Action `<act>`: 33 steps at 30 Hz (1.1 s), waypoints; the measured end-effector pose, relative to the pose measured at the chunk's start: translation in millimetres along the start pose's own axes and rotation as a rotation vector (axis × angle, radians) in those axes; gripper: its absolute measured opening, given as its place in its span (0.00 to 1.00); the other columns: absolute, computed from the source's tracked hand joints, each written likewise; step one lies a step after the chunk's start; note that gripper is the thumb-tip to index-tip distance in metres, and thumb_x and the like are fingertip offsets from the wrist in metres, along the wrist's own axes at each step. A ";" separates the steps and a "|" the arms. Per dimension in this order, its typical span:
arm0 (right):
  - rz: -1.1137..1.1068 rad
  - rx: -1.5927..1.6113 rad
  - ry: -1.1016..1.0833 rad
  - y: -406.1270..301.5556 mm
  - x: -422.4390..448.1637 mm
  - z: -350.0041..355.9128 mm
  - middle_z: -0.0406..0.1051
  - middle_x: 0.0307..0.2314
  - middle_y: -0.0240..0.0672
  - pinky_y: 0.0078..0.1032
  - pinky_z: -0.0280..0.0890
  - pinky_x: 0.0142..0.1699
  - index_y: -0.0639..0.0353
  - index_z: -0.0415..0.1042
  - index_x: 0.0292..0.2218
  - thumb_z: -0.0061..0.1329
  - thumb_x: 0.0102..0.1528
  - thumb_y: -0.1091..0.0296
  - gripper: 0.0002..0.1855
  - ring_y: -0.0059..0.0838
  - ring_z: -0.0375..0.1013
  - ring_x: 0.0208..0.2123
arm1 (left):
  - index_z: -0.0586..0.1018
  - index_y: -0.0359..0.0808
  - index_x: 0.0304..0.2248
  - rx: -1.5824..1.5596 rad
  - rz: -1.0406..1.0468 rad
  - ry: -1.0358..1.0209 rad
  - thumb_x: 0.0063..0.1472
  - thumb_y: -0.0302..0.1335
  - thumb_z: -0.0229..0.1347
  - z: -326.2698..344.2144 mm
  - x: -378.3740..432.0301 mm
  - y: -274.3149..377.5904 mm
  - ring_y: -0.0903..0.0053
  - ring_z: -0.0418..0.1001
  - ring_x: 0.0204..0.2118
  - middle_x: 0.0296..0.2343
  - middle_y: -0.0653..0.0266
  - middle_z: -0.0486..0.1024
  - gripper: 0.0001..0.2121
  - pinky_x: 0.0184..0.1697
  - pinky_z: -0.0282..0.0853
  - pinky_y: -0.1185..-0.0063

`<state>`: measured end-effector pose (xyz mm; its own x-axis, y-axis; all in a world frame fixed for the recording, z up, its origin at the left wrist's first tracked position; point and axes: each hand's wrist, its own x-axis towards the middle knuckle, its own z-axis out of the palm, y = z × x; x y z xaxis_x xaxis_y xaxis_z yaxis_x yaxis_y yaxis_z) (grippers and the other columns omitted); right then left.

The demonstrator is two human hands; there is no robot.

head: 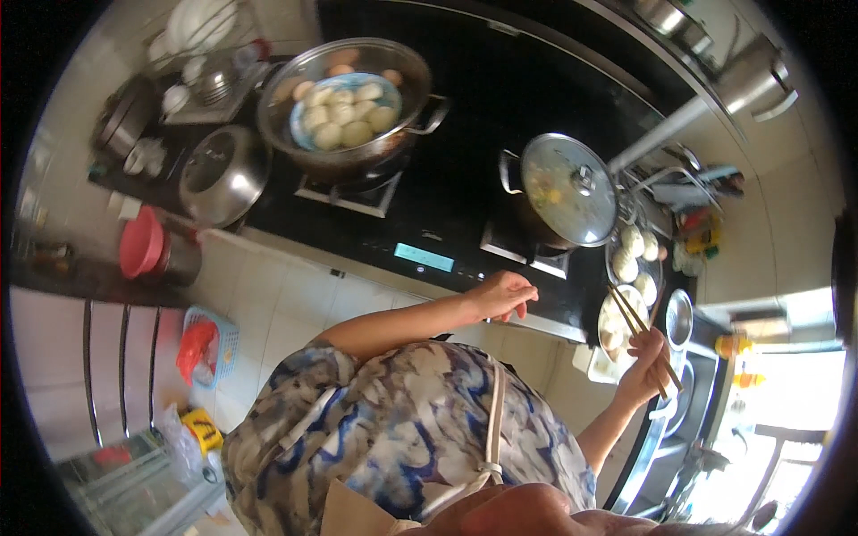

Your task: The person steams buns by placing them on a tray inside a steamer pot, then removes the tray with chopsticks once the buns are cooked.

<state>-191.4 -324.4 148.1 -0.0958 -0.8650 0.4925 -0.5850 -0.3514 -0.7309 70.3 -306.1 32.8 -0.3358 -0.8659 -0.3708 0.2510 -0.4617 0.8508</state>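
My right hand [647,368] grips a pair of wooden chopsticks [628,313], their tips over the far end of an oval dish [641,295] of pale food. Beyond that dish lies a plate with several pale, rounded buns [625,265]. My left hand [506,295] hovers at the stove's front edge, fingers loosely curled and holding nothing. On the right burner sits a pot under a glass lid [568,189], with yellow bits showing through. The left burner bears a large steel pot [275,114]; inside, a blue plate [299,134] holds several pale buns [342,112], with brown eggs [340,70] around it.
A domed steel lid [226,175] rests left of the stove [456,221]. A small steel bowl [680,320] stands right of the oval dish, near the sink [684,402]. The range hood's edge [677,60] overhangs the back. A blue basket [228,348] is on the floor.
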 end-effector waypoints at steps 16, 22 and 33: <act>0.139 0.074 0.130 149.4 60.2 -104.3 0.74 0.29 0.41 0.16 0.69 0.29 0.70 0.69 0.41 0.38 0.62 0.69 0.13 0.25 0.76 0.27 | 0.76 0.35 0.36 0.177 0.067 -0.030 0.63 0.36 0.50 131.4 163.6 -17.6 0.91 0.64 0.14 0.19 0.69 0.73 0.12 0.15 0.56 0.90; 0.278 0.192 0.153 222.7 89.9 -142.5 0.74 0.28 0.42 0.16 0.68 0.29 0.71 0.70 0.39 0.39 0.62 0.68 0.13 0.25 0.75 0.26 | 0.74 0.30 0.40 0.933 0.393 0.203 0.58 0.32 0.55 190.5 273.8 -2.8 0.77 0.75 0.21 0.22 0.58 0.77 0.15 0.25 0.69 0.79; 0.416 0.157 0.291 284.3 104.0 -199.1 0.73 0.24 0.38 0.16 0.68 0.27 0.70 0.71 0.36 0.39 0.61 0.67 0.13 0.24 0.74 0.23 | 0.74 0.36 0.41 1.182 0.319 0.223 0.53 0.34 0.56 228.2 355.9 -0.9 0.58 0.71 0.39 0.35 0.54 0.73 0.17 0.41 0.67 0.68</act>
<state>-528.0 -442.9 85.6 -0.5272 -0.8151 0.2402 -0.3246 -0.0681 -0.9434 -256.6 -569.9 -15.0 -0.2200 -0.9746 -0.0426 -0.7162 0.1317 0.6853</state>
